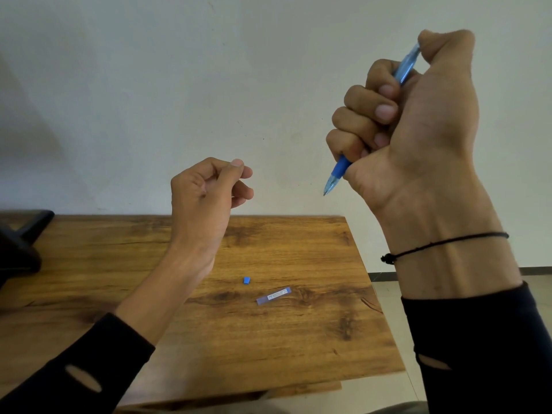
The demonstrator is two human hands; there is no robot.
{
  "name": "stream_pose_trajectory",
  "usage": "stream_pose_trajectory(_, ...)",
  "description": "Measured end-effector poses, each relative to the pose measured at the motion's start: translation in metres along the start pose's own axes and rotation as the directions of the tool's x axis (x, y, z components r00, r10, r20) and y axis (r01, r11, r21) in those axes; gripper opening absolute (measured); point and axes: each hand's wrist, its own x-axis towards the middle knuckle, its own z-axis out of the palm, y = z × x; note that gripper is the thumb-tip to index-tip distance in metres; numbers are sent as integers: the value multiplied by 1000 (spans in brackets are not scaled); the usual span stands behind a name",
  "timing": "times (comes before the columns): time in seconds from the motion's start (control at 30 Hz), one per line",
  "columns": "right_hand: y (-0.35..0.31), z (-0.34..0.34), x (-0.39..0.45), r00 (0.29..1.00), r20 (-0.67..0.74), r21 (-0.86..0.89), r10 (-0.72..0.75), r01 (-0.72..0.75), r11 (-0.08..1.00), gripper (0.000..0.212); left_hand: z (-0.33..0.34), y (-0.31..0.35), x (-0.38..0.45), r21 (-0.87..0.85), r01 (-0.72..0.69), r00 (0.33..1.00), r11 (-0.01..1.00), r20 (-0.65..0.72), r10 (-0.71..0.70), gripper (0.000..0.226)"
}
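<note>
Wood-grain tabletop (pixel 119 264) is stretching out below a bare pale wall, and both hands are hovering well above it. The right hand (pixel 424 121) is gripping a blue mechanical pencil (pixel 340 168) in a closed fist, thumb curling over its top end, tip pointing down toward the left hand (pixel 203 198). That hand is pressing thumb against forefinger. Whether a lead is sitting between them is too fine to tell. Any lead being fed into that tip is likely risking a snap, since the fist grip is giving little fine control. The small blue cap (pixel 246 280) and the lead refill case (pixel 273 295) are lying loose, and a dropping forearm could be knocking them toward the table's right edge.
</note>
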Motion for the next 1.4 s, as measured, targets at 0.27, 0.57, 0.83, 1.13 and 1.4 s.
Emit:
stream_pose_trajectory(0.27, 0, -2, 1, 1000, 4, 13, 7, -7, 1000, 55, 0, 1, -1, -26, 11, 1000, 1000, 11, -11, 31)
stream_pose_trajectory(0.57, 1, -3, 2, 1000, 0, 3, 5, -5, 1000, 54, 0, 0, 0, -15, 6, 1000, 1000, 17, -6, 29)
stream_pose_trajectory(0.83, 2, -2, 2, 1000, -1, 3, 13, -13, 1000, 55, 0, -1, 0, -19, 11, 1000, 1000, 14, -10, 29)
stream_pose_trajectory(1.13, 3, -4, 5, 1000, -7, 29, 12, -12, 1000, 55, -1, -3, -1, -23, 7, 1000, 1000, 22, -7, 29)
stream_pose_trajectory(1.4, 4, -8, 9, 1000, 12, 38, 21, -22, 999, 56, 0, -4, -1, -46, 11, 999, 999, 42, -9, 21)
